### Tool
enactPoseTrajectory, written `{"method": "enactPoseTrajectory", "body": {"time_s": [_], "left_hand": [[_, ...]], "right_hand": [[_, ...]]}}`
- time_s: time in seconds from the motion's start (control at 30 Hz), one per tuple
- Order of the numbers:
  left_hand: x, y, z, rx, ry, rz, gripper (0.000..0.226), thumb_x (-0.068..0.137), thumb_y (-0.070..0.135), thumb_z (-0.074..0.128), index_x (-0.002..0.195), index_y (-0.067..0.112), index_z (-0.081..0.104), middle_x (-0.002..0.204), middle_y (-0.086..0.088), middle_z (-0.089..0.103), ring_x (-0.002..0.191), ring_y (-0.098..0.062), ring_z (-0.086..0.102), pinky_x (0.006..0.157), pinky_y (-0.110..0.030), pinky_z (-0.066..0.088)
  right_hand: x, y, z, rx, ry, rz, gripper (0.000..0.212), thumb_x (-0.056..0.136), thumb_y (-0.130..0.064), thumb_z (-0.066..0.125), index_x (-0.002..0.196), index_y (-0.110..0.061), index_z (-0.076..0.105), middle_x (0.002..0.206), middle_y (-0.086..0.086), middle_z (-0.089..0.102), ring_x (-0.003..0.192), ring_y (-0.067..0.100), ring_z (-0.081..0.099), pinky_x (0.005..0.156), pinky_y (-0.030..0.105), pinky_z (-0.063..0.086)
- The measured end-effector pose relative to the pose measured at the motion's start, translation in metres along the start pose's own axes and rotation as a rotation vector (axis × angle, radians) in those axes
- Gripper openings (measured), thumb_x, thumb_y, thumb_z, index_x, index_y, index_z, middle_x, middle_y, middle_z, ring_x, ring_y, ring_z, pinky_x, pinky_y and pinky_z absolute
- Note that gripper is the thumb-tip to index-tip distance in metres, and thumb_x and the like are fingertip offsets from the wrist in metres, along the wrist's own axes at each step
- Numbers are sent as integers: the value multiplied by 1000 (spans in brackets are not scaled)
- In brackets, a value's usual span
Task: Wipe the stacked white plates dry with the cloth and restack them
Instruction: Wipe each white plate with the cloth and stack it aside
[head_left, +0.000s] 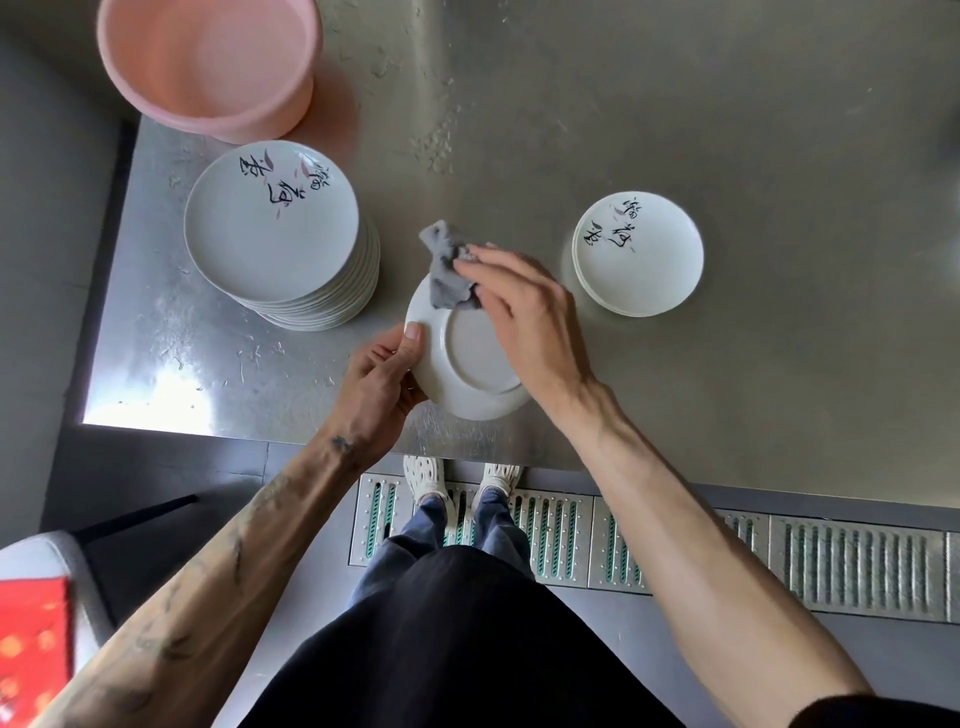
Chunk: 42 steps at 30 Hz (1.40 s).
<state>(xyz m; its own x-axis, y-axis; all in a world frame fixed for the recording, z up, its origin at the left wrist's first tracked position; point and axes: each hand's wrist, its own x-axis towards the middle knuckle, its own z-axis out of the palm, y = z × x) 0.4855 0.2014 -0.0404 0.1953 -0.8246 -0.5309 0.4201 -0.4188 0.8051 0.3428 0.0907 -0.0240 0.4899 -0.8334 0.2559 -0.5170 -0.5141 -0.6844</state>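
Observation:
My left hand (387, 376) grips the left rim of a white plate (467, 364), thumb on top, with the plate's underside turned up above the steel table. My right hand (524, 306) presses a grey cloth (447, 270) against the plate's far rim. A tall stack of white plates (275, 234) with black calligraphy stands to the left. A short stack of the same plates (639, 254) sits to the right.
A pink plastic basin (208, 62) stands at the back left of the steel table (727, 130). The table's near edge runs just below the held plate. Metal floor drain grates (675, 556) lie below, by my feet. A red object (31, 649) sits at the lower left.

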Motion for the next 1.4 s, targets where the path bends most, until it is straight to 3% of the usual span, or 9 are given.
{"method": "enactPoseTrajectory", "body": {"time_s": [0.13,0.23,0.4,0.83,0.93,1.07,1.17,1.3,1.4], "left_hand": [[0,2,-1,40,-1,2,44,109,27,43,129,-8,60,112,-20,64,100,-31,60,83,-43,56],[0,2,0,70,-20,-4,45,109,26,42,127,-11,60,108,-21,64,97,-32,60,87,-48,53],[-1,-2,2,91,-47,1,47,108,28,44,123,-14,58,102,-22,58,93,-34,52,84,-53,48],[6,-9,6,128,-45,80,38,106,31,49,121,2,69,101,-9,72,93,-22,67,76,-38,60],[8,-5,10,260,-110,158,29,107,28,51,113,12,74,94,0,73,87,-15,66,73,-34,59],[12,3,20,538,-220,318,25,109,21,51,100,26,74,82,17,63,76,0,55,67,-16,42],[15,9,26,761,-264,454,26,109,22,51,91,36,63,70,14,50,62,-1,46,57,-16,33],[24,4,25,1038,-321,585,22,109,29,52,109,17,70,66,1,52,53,-12,46,53,-21,35],[28,2,26,1116,-386,604,31,107,29,54,130,15,69,102,-3,77,85,-14,70,77,-28,55]], "right_hand": [[-6,16,-10,22,102,222,35,91,7,61,120,-5,74,124,6,72,112,19,68,101,28,51],[-9,1,-1,8,61,119,37,88,9,63,119,-6,75,125,5,72,115,20,68,104,22,48],[-5,-10,11,-2,-11,-38,36,86,10,66,117,-7,76,122,7,73,119,24,66,104,35,50],[-63,40,-14,222,155,880,16,90,-11,69,104,-16,76,91,-2,76,82,14,69,80,30,56],[-59,47,-19,403,173,1034,11,90,-28,73,81,-25,79,88,0,79,78,7,71,76,22,55],[-36,61,-38,573,108,1165,37,79,-58,74,75,-21,78,88,10,77,92,19,74,83,43,62],[-23,68,-57,742,92,1210,25,81,-46,82,82,-21,78,93,-2,80,92,16,76,73,35,63],[-22,76,-72,861,86,1282,16,86,-16,77,100,-10,73,91,7,77,85,20,76,65,29,61],[-27,82,-75,812,100,1309,15,82,-5,71,97,-6,73,87,8,73,80,22,71,71,30,62]]}}
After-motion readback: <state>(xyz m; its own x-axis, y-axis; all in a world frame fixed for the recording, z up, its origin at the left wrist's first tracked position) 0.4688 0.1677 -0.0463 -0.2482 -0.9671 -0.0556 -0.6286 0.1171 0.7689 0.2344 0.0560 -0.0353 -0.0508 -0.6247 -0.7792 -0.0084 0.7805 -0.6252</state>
